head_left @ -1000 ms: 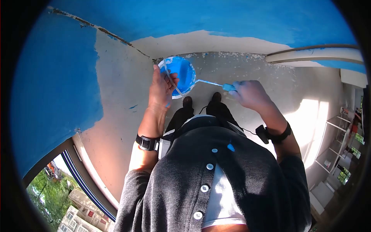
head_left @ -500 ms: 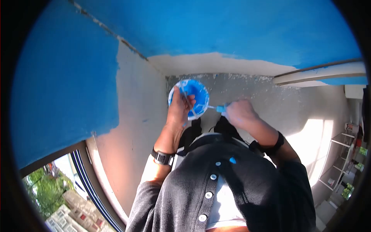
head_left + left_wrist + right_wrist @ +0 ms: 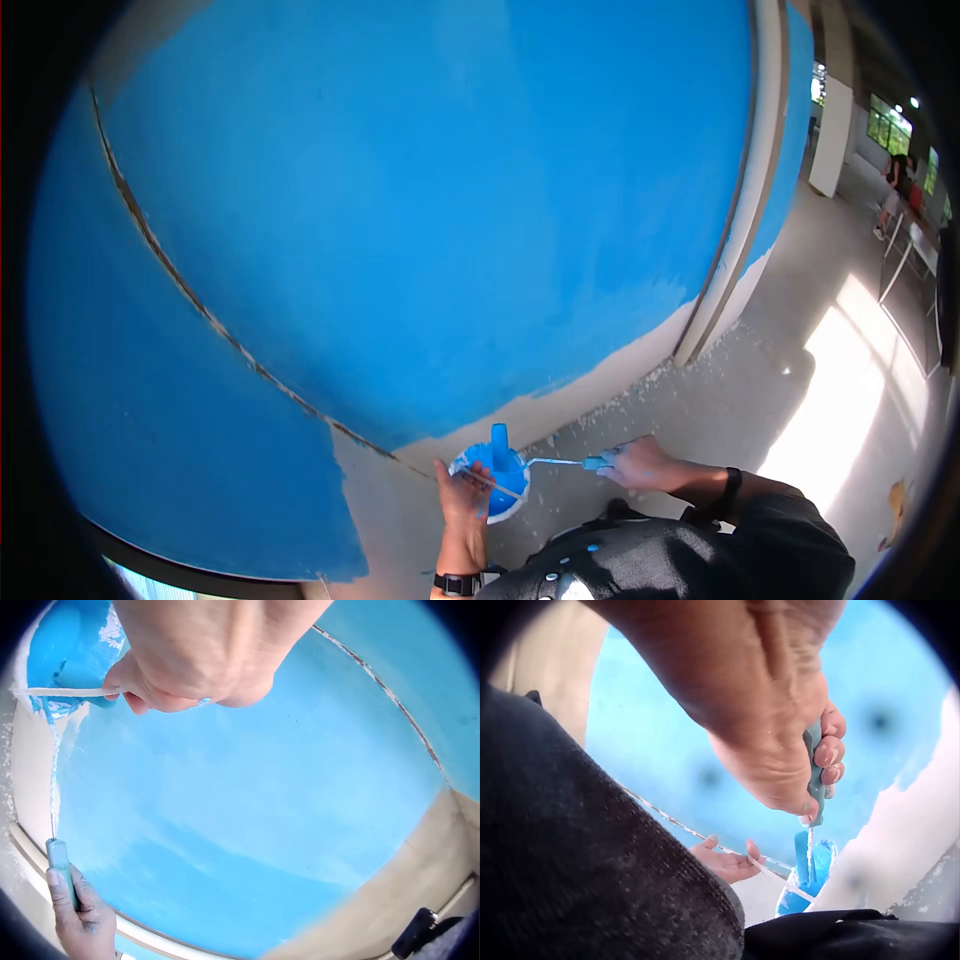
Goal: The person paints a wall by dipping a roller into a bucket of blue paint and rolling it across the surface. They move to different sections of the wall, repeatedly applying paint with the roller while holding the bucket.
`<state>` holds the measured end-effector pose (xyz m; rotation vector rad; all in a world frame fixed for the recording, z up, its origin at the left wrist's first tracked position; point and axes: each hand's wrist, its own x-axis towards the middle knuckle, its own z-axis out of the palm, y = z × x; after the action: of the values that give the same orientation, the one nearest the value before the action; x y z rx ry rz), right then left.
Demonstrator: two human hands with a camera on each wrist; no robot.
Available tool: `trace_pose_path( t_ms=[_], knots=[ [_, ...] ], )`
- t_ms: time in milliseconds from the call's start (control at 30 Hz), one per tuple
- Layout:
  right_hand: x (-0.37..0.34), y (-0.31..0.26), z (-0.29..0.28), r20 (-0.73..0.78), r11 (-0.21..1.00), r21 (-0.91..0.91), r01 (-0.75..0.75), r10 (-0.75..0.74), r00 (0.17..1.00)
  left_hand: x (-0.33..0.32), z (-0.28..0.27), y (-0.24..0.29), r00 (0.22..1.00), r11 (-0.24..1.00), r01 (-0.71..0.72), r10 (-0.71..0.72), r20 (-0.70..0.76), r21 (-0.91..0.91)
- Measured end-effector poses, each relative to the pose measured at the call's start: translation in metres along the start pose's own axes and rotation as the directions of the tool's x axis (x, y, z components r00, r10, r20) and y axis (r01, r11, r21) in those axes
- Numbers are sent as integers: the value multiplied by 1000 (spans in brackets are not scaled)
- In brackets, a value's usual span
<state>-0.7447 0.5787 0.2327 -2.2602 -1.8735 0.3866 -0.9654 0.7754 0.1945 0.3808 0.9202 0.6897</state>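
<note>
My left hand (image 3: 464,500) holds up a small paint bucket (image 3: 514,505) by its pale bail handle (image 3: 508,487), which runs across the fingers. Blue paint coats the bucket's inside, and its rim is smeared white and blue. A paint roller (image 3: 553,461) is in my right hand (image 3: 640,465), fingers wrapped round its blue-green grip (image 3: 816,776). Its blue roller sleeve (image 3: 499,447) sticks up past the far rim, the lower end overlapping the bucket's mouth. In the left wrist view the paint-flecked roller rod (image 3: 55,772) reaches from the grip to the bucket.
A blue-painted wall (image 3: 450,220) rises in front, with an unpainted strip (image 3: 560,400) along its base. A cracked corner seam (image 3: 200,305) joins the left wall. To the right stand a vertical pipe (image 3: 745,190), sunlit floor (image 3: 840,370) and, farther off, a person (image 3: 893,195).
The head view has tilted up, showing far more wall. The bucket sits lower in view, and the roller sleeve now stands up above its rim. Both hands keep their holds.
</note>
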Motion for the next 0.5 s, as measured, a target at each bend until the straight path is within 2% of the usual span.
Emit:
trace_pose_path(
  t_ms=[33, 100, 133, 167, 300, 333, 367, 433, 500],
  knots=[
    [-2, 1, -11, -2, 999, 42, -24, 24, 1000, -1, 2, 1, 1000, 1000, -11, 11, 2, -17],
    [1, 1, -36, -100, 997, 39, -67, 71, 992, -6, 14, 4, 999, 999, -35, 36, 27, -37],
    [12, 3, -53, -251, 995, 76, -64, 81, 964, -4, 21, 8, 999, 999, -44, 45, 26, -23],
    [17, 3, -73, -400, 993, 107, -52, 91, 912, -6, 26, 8, 998, 998, -56, 57, 28, -11],
    [50, -7, -179, -660, 986, 157, -55, 146, 737, -8, 29, 9, 993, 997, -79, 77, 93, 15],
    [57, -12, -208, -719, 976, 217, -27, 178, 672, -8, 28, 8, 993, 997, -75, 74, 87, 7],
    [64, -19, -233, -816, 979, 203, -6, 173, 552, -10, 26, 8, 994, 997, -71, 71, 83, -5],
    [87, -18, -282, -917, 986, 135, 102, 85, 391, -11, 26, 7, 998, 998, -45, 47, 46, -52],
    [107, -28, -328, -934, 982, 156, 106, 112, 340, -11, 22, 4, 1000, 994, -18, 19, 9, -105]
  ],
)
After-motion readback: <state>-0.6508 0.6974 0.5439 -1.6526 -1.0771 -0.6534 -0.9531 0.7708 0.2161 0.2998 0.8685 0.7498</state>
